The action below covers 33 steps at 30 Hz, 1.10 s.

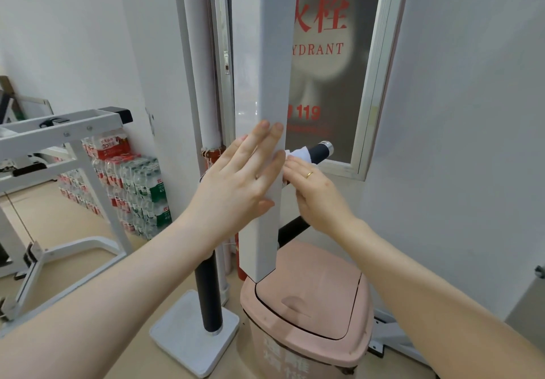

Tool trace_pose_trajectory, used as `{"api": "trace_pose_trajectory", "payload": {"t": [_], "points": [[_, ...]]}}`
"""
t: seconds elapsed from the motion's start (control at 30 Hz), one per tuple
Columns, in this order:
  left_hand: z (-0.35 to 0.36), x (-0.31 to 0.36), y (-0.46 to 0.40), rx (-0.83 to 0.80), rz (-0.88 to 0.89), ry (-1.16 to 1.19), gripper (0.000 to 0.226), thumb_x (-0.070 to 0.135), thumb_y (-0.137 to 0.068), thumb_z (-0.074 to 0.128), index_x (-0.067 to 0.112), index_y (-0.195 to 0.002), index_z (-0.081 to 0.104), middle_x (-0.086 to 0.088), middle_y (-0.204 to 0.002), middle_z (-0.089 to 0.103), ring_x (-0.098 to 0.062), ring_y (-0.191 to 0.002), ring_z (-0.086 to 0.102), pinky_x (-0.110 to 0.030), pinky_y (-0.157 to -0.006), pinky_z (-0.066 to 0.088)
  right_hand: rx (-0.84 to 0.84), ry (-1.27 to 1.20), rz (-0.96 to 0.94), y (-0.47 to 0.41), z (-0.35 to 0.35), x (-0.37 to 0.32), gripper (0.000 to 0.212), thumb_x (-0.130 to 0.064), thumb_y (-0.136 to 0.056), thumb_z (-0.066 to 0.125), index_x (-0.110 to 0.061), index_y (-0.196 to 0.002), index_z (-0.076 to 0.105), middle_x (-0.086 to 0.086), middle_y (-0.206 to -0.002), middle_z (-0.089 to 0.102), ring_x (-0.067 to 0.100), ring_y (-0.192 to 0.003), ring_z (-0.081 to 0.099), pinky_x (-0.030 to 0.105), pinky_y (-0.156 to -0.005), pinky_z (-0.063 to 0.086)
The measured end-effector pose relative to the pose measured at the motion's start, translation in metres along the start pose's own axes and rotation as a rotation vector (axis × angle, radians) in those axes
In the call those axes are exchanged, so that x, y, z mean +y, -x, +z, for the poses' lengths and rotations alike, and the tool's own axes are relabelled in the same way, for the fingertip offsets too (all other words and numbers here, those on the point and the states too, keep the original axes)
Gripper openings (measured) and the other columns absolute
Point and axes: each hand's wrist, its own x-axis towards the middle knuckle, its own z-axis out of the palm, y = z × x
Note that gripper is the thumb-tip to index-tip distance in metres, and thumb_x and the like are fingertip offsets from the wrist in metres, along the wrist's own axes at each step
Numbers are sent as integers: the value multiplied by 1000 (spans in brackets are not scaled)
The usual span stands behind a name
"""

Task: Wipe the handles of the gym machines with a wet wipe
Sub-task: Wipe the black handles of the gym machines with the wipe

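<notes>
My left hand [236,184] lies flat and open against the post [272,83]; my right hand [314,190] rubs the wipe [299,154] on this handle [320,151]. Other handles likely remain.

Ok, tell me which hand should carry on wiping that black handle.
Right. The right hand already holds the wet wipe on the black handle. The left hand lies flat against the white post, on the near side.
</notes>
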Motion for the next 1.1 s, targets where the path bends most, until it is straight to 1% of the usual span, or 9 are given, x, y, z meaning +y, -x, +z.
{"api": "trace_pose_trajectory", "payload": {"t": [0.2, 0.3, 0.43, 0.57, 0.63, 0.73, 0.87, 1.0, 1.1], "points": [[1, 3, -1, 5, 7, 23, 79, 35, -53, 86, 2, -119, 58, -22, -144, 38, -35, -137, 22, -45, -108, 28, 247, -11, 352, -11, -7, 29, 59, 13, -73, 27, -5, -119, 59, 7, -127, 57, 24, -125, 45, 3, -101, 21], [1, 3, -1, 20, 4, 35, 77, 33, -55, 85, 2, -120, 58, -22, -144, 38, -35, -137, 22, -44, -108, 26, 229, -6, 322, -5, 4, 10, 62, 14, -70, 28, -5, -121, 58, 7, -129, 56, 23, -126, 44, 23, -104, 34], [1, 3, 1, 19, -9, 34, 77, 32, -56, 84, 1, -121, 57, -23, -144, 37, -35, -137, 21, -42, -109, 23, 156, -5, 73, 7, 4, 15, 68, 22, -66, 30, -2, -123, 57, 11, -130, 56, 18, -127, 42, 13, -110, 22], [2, 6, -2, 10, -17, 45, 77, 29, -53, 85, 0, -119, 58, -24, -144, 38, -36, -137, 21, -42, -109, 23, 323, -53, 395, -5, -14, 28, 59, 20, -78, 35, -14, -121, 59, 3, -124, 61, 19, -116, 53, 6, -96, 33], [4, 7, -2, 19, -28, 38, 77, 29, -53, 86, 0, -119, 58, -24, -143, 38, -36, -137, 21, -42, -109, 23, 255, -31, 282, -6, -11, 9, 54, 19, -79, 39, -13, -117, 60, 3, -119, 61, 20, -106, 55, 0, -86, 31], [2, 7, -2, 24, -36, 45, 75, 27, -55, 85, -1, -120, 58, -24, -143, 39, -36, -136, 22, -42, -107, 24, 126, -43, 39, 2, 0, 1, 57, 26, -70, 39, -4, -112, 62, 12, -120, 63, 19, -120, 50, 12, -98, 35], [0, 7, -2, 1, -34, 29, 77, 29, -53, 86, 2, -119, 58, -23, -144, 38, -35, -137, 21, -42, -109, 23, 202, 44, 260, -5, -9, 29, 73, 28, -67, 37, -11, -126, 55, 7, -130, 57, 23, -126, 49, 30, -104, 37], [-2, 8, -2, 7, -39, 32, 77, 28, -53, 87, 1, -119, 58, -24, -143, 38, -36, -136, 22, -43, -108, 24, -11, 123, 60, 7, 1, 0, 74, 21, -75, 39, -15, -140, 37, 5, -148, 36, 17, -140, 24, 12, -110, 16], [-3, 11, -1, 9, -50, 40, 75, 26, -54, 86, 0, -119, 59, -24, -143, 37, -36, -136, 22, -43, -109, 22, 20, 120, -15, 13, -1, 14, 89, 30, -62, 39, -15, -139, 39, 2, -147, 38, 18, -138, 28, 26, -102, 37]]}}
